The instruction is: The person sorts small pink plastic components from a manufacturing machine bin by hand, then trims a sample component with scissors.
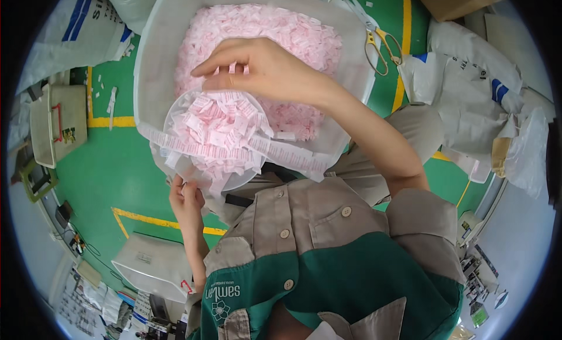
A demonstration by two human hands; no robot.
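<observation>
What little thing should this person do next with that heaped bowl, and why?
Perhaps use the right hand to tuck in the long strip: it sticks out past the right edge of the bowl, which is heaped with slips, and that hand is close by.

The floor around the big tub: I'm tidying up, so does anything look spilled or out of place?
Yes. White scraps are strewn on the green floor left of the tub, outside any container. Scissors with parted blades sit by the tub's upper right edge, perhaps an odd spot for an open tool.
</observation>
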